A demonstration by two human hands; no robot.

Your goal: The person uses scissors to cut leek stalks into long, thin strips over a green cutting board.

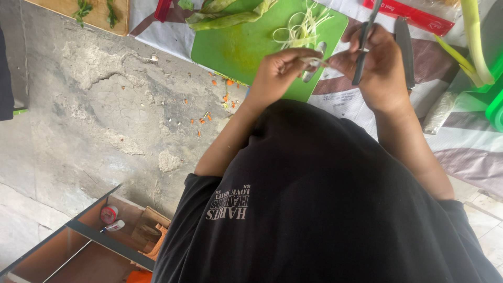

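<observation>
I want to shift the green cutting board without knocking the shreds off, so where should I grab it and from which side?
Grip the green cutting board by its slotted handle, at the edge nearest the person, where the left hand hovers. Come from that near side: the slot gives fingers a hold, while the pale shreds and green leaves lie on the far half.

Brightness: even, soft daylight; well exposed overall.
Light source: not in view; diffuse, with no clear direction.
Shadows: faint and soft-edged beneath the hands (335, 65); no hard cast shadow on the grey floor (94, 115).
Glare: mild sheen on the green cutting board (236, 47); the translucent green container (492, 99) at the right edge glows strongly, close to clipping.
Dark areas: the black shirt (325, 209) fills the lower centre and holds little fold detail.
Sharpness: centre acceptably sharp; slight motion blur at the fingertips.
Edges: mild wide-angle stretch; corners a little softer.
</observation>
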